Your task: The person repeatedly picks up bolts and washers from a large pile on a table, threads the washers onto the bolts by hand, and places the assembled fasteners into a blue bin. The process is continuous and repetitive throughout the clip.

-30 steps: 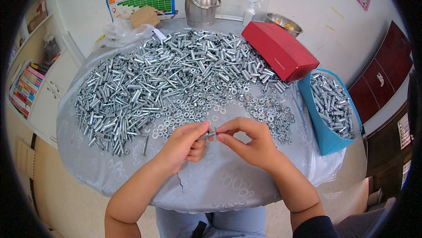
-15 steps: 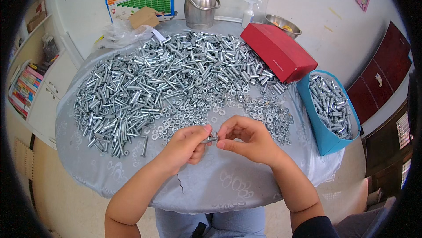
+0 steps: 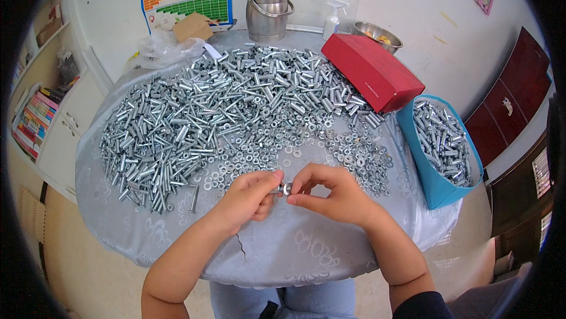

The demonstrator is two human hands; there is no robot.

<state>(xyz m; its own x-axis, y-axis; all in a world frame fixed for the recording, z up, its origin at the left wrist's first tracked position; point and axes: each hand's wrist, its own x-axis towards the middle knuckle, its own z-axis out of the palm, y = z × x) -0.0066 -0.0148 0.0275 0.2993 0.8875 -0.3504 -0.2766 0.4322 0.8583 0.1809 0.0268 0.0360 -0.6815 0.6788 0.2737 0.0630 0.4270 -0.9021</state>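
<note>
Pinched a metal fastener (image 3: 276, 190) in left hand (image 3: 246, 195), roughly parallel to near edge of surface (image 3: 271, 254); held right hand (image 3: 335, 196) nearly closed, with uncertain hold, at right-end washer (image 3: 287, 189).

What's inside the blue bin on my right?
The blue bin holds a jumbled heap of silvery metal fasteners, many long and bolt-like. Only the top layer shows; the pieces beneath and the bin's floor are covered, so I can't tell what lies there.
</note>
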